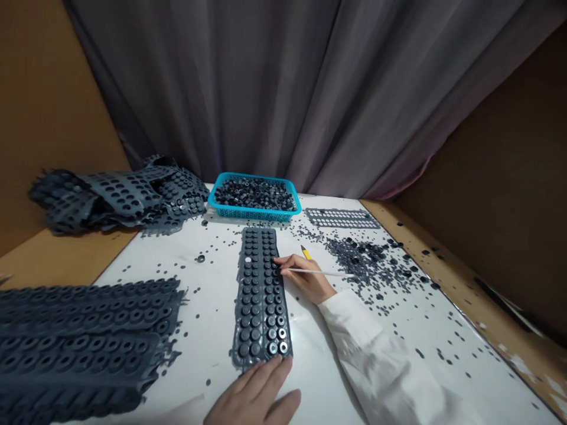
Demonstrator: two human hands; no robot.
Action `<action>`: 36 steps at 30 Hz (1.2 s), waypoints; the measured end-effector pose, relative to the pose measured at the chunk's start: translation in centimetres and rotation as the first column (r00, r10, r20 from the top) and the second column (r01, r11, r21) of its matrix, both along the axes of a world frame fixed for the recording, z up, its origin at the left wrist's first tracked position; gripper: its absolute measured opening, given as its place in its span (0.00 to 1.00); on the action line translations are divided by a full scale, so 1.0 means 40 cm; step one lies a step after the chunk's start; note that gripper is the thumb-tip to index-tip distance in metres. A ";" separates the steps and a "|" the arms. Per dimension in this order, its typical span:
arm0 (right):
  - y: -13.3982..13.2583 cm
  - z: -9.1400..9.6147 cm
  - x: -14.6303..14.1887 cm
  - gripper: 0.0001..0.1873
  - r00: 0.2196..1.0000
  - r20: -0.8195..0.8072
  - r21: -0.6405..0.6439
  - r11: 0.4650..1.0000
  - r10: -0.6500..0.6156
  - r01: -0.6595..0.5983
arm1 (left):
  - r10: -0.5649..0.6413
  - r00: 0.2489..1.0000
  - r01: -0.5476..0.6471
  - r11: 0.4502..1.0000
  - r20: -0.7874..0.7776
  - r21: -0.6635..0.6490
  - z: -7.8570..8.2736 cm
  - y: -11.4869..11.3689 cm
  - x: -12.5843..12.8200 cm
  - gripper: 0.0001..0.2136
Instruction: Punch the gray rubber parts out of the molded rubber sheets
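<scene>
Right hand (313, 282) pinches stick (330, 273); left hand (257, 394), palm-down, touches sheet (264, 295).

Studded sheet (264, 295): dark grey, looks like moulded rubber, satin, with glossy highlights on the near studs. Stacked sheets (75, 348) on the left: same look, duller, ragged edges. Perforated scrap (119, 195): thin, flexible, rubbery, mostly matt, rough torn edges. Basket (252, 216): smooth teal plastic, slight sheen. Tabletop (212, 307): smooth white, glossy, reflects light. Curtain (248, 88): grey cloth, matt, soft folds. Sleeve (376, 342): white woven-looking cloth, matt, creased. Thin stick (328, 273): smooth, pale; can't tell metal or plastic.
</scene>
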State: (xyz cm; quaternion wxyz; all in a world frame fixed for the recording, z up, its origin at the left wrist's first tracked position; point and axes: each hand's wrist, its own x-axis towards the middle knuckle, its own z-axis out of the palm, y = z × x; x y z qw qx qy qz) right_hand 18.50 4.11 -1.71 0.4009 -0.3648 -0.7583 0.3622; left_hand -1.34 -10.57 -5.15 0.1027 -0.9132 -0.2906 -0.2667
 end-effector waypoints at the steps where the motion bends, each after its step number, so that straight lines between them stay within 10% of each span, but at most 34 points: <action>1: 0.002 -0.002 0.000 0.11 1.000 0.006 0.009 1.000 -0.004 0.004 | 0.002 1.000 -0.002 1.000 -0.008 0.000 -0.001 -0.001 0.000 0.11; 12: 0.039 0.003 0.003 0.10 0.940 0.334 0.330 0.943 -0.072 -0.045 | 0.004 0.998 -0.008 0.999 -0.068 -0.052 -0.008 -0.010 -0.008 0.14; 19: 0.050 0.001 0.011 0.08 0.953 0.189 0.248 0.950 -0.238 0.188 | -0.025 1.000 0.024 0.999 0.012 0.029 0.044 0.007 0.007 0.12; 26: 0.039 -0.011 0.002 0.08 0.996 -0.049 -0.053 0.996 -0.080 0.077 | -0.004 0.999 -0.002 0.994 0.053 0.113 0.042 0.012 0.011 0.14; 36: 0.053 -0.026 -0.001 0.10 0.997 0.058 0.083 0.996 -0.051 0.046 | 0.022 0.993 -0.037 0.991 0.117 0.128 0.033 0.011 0.019 0.15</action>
